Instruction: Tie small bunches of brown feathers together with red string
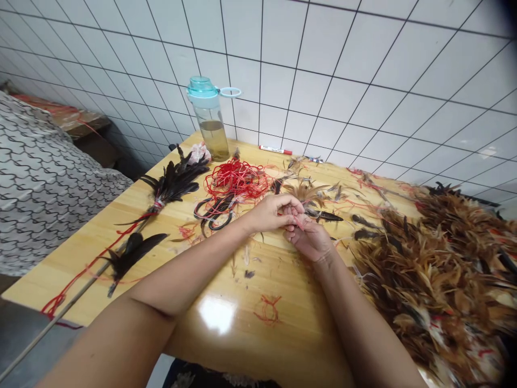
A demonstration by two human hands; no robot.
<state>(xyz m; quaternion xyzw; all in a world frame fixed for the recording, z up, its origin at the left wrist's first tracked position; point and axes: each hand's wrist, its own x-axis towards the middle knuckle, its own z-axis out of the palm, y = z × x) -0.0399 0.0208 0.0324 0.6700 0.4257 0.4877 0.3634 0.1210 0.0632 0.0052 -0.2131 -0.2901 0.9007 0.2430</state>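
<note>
My left hand (274, 211) and my right hand (310, 238) meet over the middle of the wooden table (226, 302), fingers pinched together. Between them they grip a dark feather (325, 216) that points to the right, with a bit of red string at the fingertips. A tangle of red string (236, 180) lies just beyond my left hand, next to black-handled scissors (214, 211). A thin stick with black feathers bound to it (161, 196) lies across the left part of the table.
A big heap of brown feathers (448, 269) covers the table's right side. A plastic bottle with a teal lid (210, 121) and a red-capped marker (275, 150) stand by the white tiled wall. A person in patterned cloth (40, 183) is at the left.
</note>
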